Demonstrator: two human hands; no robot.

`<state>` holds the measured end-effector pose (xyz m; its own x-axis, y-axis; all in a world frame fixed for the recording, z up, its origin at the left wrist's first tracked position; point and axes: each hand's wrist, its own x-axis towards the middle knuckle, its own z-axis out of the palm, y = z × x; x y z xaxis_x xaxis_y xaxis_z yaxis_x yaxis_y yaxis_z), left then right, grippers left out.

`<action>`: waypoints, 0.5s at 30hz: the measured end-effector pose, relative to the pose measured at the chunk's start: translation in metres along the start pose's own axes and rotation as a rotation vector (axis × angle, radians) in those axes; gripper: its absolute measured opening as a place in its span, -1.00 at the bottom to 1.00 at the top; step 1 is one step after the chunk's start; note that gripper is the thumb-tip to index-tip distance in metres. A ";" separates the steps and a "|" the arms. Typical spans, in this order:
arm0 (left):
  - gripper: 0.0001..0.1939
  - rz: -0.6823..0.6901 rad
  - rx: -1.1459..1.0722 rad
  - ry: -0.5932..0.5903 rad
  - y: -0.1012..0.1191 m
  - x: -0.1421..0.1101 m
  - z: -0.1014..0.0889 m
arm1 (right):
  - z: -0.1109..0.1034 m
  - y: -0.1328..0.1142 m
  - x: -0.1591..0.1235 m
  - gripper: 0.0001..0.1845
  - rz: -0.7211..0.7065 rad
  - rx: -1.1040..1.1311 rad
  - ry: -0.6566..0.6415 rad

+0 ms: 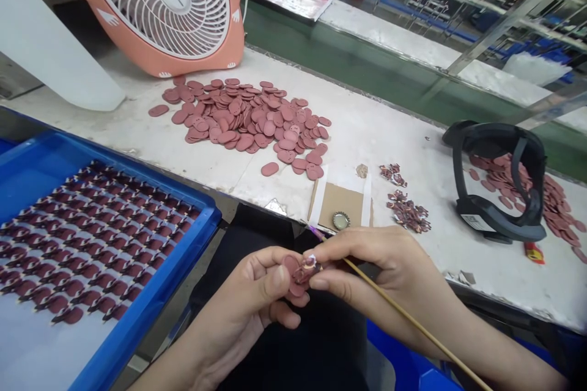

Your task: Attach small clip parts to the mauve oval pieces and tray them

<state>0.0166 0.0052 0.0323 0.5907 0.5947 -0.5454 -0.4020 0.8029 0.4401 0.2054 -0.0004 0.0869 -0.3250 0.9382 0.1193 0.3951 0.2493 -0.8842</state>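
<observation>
My left hand pinches a dusty-pink oval piece with a small patterned part on its face. My right hand holds a thin wooden stick with a purple tip between thumb and fingers. The stick's lower end runs off toward the bottom right. My right fingertips are right against the small patterned part, and the two hands nearly touch there. Just beyond them, a metal bottle cap lies on a piece of brown cardboard.
A loose pile of pink ovals covers the white bench, with small patterned pieces to the right. A blue tray of finished pieces sits left. A black plastic frame stands right, and a pink fan stands behind.
</observation>
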 end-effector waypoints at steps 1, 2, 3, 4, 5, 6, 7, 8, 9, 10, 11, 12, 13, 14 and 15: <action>-0.68 0.000 -0.002 0.002 0.000 0.000 0.000 | 0.000 0.000 0.000 -0.80 -0.012 -0.007 -0.004; -0.69 0.003 -0.004 0.003 -0.001 0.000 0.000 | 0.000 -0.001 0.001 -0.80 -0.021 -0.014 -0.007; -0.70 0.006 -0.008 0.003 -0.001 0.000 -0.001 | 0.000 -0.001 0.001 -0.80 -0.029 -0.017 -0.009; -0.71 0.007 -0.011 -0.002 -0.002 0.001 -0.002 | 0.000 -0.001 0.001 -0.80 -0.032 -0.017 -0.012; -0.72 0.007 -0.015 -0.009 -0.003 0.001 -0.003 | -0.001 -0.001 0.001 -0.81 -0.028 -0.012 -0.017; -0.73 0.005 -0.021 -0.018 -0.004 0.002 -0.004 | -0.001 -0.001 0.000 -0.81 -0.019 -0.004 -0.025; -0.73 0.002 -0.026 -0.026 -0.005 0.003 -0.004 | -0.001 -0.001 0.000 -0.81 -0.007 0.005 -0.035; -0.73 -0.001 -0.031 -0.031 -0.005 0.003 -0.005 | -0.001 -0.001 -0.001 -0.81 0.003 0.013 -0.043; -0.73 -0.001 -0.036 -0.030 -0.005 0.003 -0.005 | -0.001 -0.001 -0.001 -0.81 0.011 0.019 -0.050; -0.73 -0.001 -0.042 -0.023 -0.005 0.004 -0.005 | 0.000 0.000 -0.001 -0.81 0.017 0.024 -0.055; -0.73 -0.003 -0.047 -0.020 -0.005 0.004 -0.005 | 0.000 0.000 -0.001 -0.81 0.018 0.028 -0.057; -0.73 -0.007 -0.050 -0.021 -0.006 0.004 -0.005 | 0.000 0.000 -0.001 -0.81 0.019 0.030 -0.058; -0.74 -0.010 -0.053 -0.024 -0.006 0.004 -0.006 | 0.000 0.001 -0.001 -0.82 0.020 0.029 -0.058; -0.74 -0.015 -0.055 -0.028 -0.006 0.004 -0.006 | 0.001 0.001 -0.001 -0.82 0.020 0.025 -0.059; -0.74 -0.018 -0.057 -0.036 -0.006 0.005 -0.007 | 0.001 0.001 -0.001 -0.82 0.020 0.017 -0.061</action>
<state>0.0172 0.0033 0.0223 0.6223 0.5794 -0.5263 -0.4297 0.8149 0.3890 0.2052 -0.0009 0.0860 -0.3690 0.9265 0.0742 0.3873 0.2258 -0.8939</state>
